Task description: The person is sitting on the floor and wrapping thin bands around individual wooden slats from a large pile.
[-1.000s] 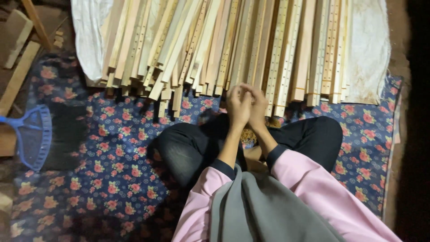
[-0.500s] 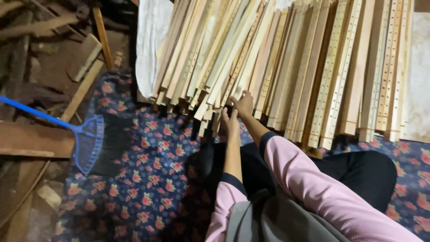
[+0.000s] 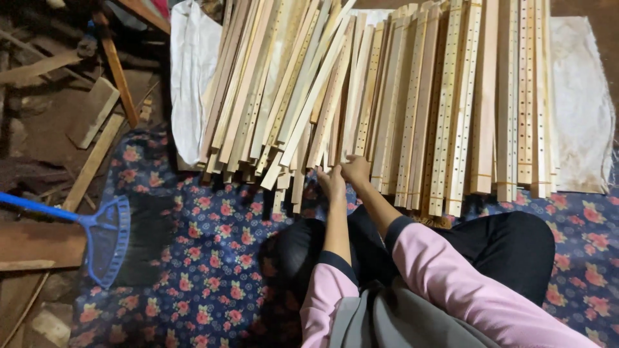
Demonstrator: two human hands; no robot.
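R fingers: curled round the near ends of pale wooden slats, closed on them; exact slat count can't tell.
L fingers: bent, tips up against the slat ends just beside the R hand; whether they actually grip a slat can't tell.
R hand: at near edge of the pile, slightly ahead of the L, knuckles up.
L hand: touching or nearly touching the R hand, just below the slat ends.
Sleeves: pink w/ dark cuffs, both forearms reaching fwd from lower frame.
Slats in hand: mid-pile, near ends only, rest running away toward top of frame.
Slat pile: long pale strips w/ rows of small holes; R part lies neat and parallel, L part fanned and crossing.
White cloth: under the pile, showing at both sides.
Floral mat: dark blue w/ red flowers, under the person's legs in black trousers.
Blue broom: lies on mat's L edge, well apart from hands.
Scrap wood: planks and offcuts, far L on bare floor.
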